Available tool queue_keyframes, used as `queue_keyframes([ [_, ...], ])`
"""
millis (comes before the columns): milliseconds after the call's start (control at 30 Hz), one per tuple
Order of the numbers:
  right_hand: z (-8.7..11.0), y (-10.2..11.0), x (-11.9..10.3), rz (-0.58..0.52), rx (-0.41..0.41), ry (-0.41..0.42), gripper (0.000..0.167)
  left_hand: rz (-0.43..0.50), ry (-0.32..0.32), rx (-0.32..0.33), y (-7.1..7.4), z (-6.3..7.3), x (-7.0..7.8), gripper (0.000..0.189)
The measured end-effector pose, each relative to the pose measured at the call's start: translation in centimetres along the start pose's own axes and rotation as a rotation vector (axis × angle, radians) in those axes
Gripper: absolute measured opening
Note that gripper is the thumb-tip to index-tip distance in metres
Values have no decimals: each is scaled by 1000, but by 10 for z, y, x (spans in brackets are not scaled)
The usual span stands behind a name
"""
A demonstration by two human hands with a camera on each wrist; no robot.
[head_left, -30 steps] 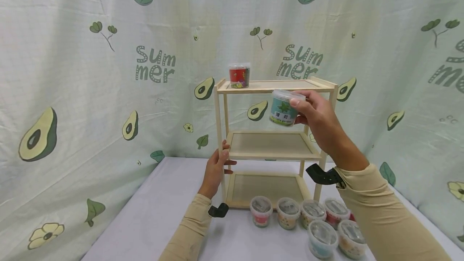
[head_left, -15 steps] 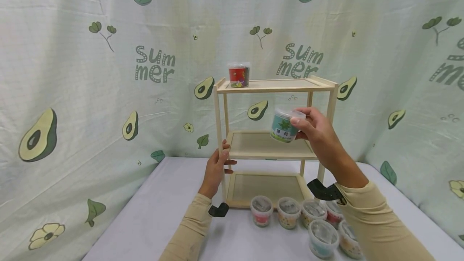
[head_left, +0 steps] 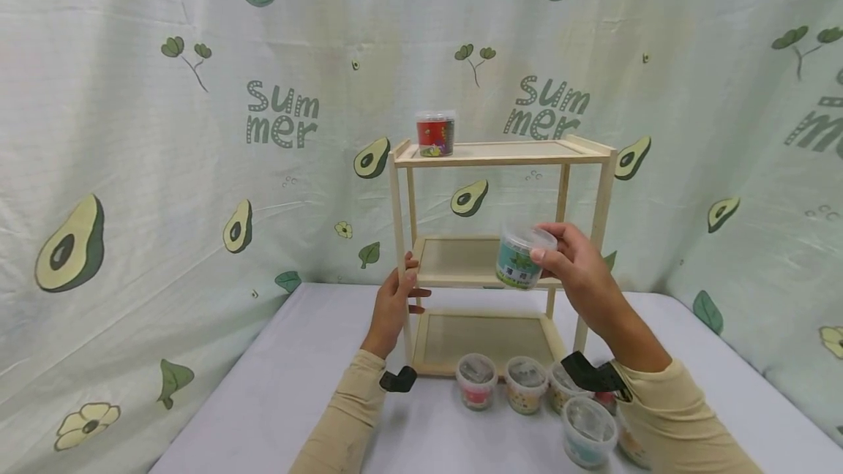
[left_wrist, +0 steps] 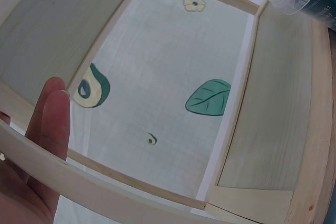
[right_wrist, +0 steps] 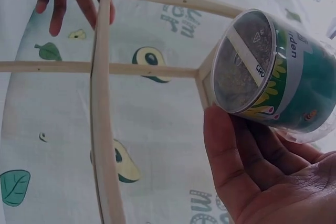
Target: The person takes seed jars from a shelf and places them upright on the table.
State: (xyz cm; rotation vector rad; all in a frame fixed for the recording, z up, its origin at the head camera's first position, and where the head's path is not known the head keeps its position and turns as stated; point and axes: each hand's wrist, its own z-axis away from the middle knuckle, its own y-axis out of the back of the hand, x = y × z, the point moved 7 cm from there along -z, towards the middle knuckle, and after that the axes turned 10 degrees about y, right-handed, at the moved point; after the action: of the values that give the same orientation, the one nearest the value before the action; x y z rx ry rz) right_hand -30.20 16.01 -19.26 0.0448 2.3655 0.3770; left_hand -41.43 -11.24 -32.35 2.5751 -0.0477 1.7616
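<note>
My right hand grips a clear-lidded plastic cup with a teal label showing a green plant. It is in front of the middle board of a three-tier wooden shelf, toward the right. In the right wrist view, the cup's clear bottom shows dark grainy contents, with fingers under its side. My left hand holds the shelf's left front post, its fingers reaching past the post between the lower and middle boards. A red-labelled cup stands at the top board's left end.
Several lidded cups stand on the white table before the shelf, among them a pink one, an orange-patterned one and a light blue one. My right forearm partly covers others. A patterned curtain hangs behind.
My right hand has lowered the teal cup from just below the top board to the level of the middle board. The left hand has stayed on the post.
</note>
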Motion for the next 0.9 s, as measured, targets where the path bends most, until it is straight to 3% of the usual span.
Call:
queue_keyframes([
  [700,39,-18,38,11,-5,-85,44,7,-1,2,2,-1,-3,47],
  [900,50,-24,47,-1,-6,-103,43,-13,6,9,0,3,4,45],
])
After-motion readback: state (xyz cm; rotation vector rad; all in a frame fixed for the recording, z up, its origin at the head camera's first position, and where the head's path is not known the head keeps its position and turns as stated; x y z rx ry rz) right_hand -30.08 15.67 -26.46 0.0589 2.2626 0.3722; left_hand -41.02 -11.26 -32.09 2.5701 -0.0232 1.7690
